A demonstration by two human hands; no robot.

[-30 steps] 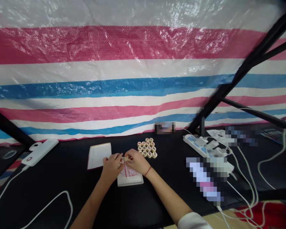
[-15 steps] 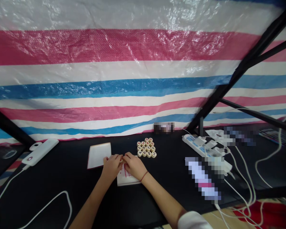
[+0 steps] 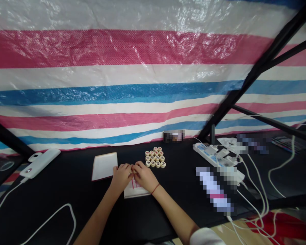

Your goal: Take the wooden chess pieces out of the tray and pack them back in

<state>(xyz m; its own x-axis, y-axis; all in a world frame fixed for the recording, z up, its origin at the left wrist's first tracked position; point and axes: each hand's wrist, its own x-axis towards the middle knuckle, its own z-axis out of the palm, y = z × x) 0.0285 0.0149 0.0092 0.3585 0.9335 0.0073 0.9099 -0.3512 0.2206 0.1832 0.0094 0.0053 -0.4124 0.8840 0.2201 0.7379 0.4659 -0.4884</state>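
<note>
Xiangqi piece (image 3: 131,172), facing hidden, between fingers (image 3: 127,166)

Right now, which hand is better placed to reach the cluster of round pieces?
Probably the right hand: it sits below the cluster of round pieces, while the left hand is farther off, beside the white card.

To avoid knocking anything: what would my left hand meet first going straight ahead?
Your left hand would likely meet the small round game piece at its fingertips, or your right hand just beyond; depth is unclear.
</note>
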